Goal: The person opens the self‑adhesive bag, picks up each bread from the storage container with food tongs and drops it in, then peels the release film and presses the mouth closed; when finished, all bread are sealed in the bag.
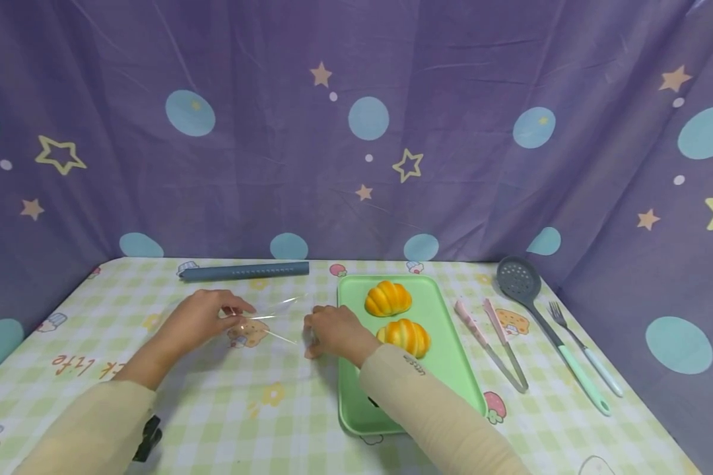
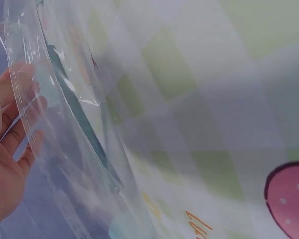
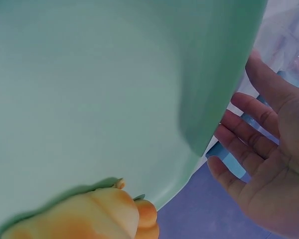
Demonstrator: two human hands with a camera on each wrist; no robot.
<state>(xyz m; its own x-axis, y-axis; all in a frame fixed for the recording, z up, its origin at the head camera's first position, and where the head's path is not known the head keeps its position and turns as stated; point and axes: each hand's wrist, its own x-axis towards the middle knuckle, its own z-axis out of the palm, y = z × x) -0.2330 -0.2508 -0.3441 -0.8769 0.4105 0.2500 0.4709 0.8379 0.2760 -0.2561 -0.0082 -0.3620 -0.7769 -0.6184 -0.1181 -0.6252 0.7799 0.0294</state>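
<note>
A clear plastic bag (image 1: 276, 323) with shiny creases is spread between my two hands over the checked tablecloth. At its left edge, the thumb and fingers of my left hand (image 1: 204, 316) pinch the film. In the left wrist view the bag (image 2: 65, 124) shows a dashed line along its border, with the left hand (image 2: 10, 134) partly behind the film. My right hand (image 1: 335, 333) is at the bag's right side, beside the tray's left rim. Its fingers are loosely bent in the right wrist view, and film shows beyond the thumb. Two croissant-shaped breads (image 1: 388, 299) lie on the green tray (image 1: 356, 409).
Right of the tray lie pink-tipped tongs (image 1: 505, 356), a slotted skimmer (image 1: 519, 280) with a mint handle, and a fork (image 1: 588, 353). A dark blue-grey bar (image 1: 246, 270) lies along the back edge, before a purple curtain (image 1: 356, 165). My right forearm crosses the tray.
</note>
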